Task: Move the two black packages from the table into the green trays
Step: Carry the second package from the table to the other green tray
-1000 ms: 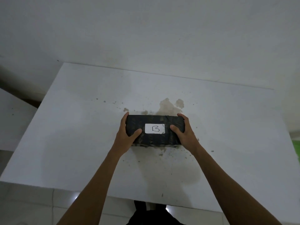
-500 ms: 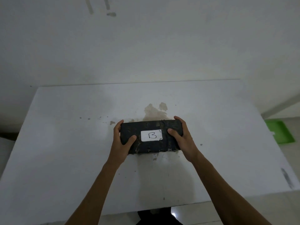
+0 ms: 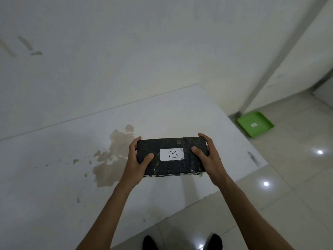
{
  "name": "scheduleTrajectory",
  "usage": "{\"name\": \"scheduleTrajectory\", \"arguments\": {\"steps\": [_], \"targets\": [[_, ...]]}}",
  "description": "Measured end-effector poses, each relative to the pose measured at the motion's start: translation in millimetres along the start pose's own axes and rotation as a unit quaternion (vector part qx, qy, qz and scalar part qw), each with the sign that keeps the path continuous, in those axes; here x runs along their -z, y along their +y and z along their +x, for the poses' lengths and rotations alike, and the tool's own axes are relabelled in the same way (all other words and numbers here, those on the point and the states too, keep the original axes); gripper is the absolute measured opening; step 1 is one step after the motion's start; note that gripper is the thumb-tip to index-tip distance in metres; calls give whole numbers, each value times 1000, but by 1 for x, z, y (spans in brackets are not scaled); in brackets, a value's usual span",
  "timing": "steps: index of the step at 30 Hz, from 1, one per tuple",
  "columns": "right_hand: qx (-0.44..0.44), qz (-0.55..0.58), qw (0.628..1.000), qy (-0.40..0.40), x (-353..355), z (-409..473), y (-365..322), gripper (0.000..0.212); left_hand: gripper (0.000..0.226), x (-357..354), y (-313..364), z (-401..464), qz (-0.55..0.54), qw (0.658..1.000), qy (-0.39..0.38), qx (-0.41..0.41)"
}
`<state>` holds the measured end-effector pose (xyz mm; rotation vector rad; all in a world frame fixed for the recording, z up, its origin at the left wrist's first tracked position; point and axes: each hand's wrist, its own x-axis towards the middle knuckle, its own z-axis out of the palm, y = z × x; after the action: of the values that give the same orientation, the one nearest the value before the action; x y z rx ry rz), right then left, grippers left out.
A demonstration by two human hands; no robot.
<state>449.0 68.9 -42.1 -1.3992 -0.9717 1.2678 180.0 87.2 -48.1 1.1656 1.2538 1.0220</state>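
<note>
Both hands grip one rectangular black package wrapped in glossy, wrinkled tape (image 3: 171,156), the left hand (image 3: 137,163) and right hand (image 3: 207,157) at its ends, fingers (image 3: 199,151) curled tight around it. A white label (image 3: 172,154) marked "B" sits on its top. It is over the stained white table (image 3: 72,177). Beyond the package, to its right, a flat green plastic tray (image 3: 255,126) lies on the tiled floor (image 3: 297,168) by the wall.

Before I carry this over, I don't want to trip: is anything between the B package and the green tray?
Nothing visible. The black package, held by left hand and right hand, faces only the table's corner and bare floor tiles before the green tray.
</note>
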Motion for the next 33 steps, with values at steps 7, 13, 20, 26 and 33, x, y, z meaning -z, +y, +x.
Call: {"name": "scheduleTrajectory", "arguments": {"steps": [7,13,20,26,33], "targets": [[13,5,998,63,173,-9,-6,51,65,-175,14,9,10,998,-59,-12],[9,-6,996,93,327,-2,-9,50,65,-332,13,18,11,997,-80,-11],[10,6,991,137,475,24,-22,51,66,-484,27,63,38,991,-128,-32],[21,14,987,160,584,84,-35,51,65,-605,31,134,31,988,-146,-51],[14,7,984,179,709,177,-63,51,66,-738,47,221,14,987,-152,-53]]}}
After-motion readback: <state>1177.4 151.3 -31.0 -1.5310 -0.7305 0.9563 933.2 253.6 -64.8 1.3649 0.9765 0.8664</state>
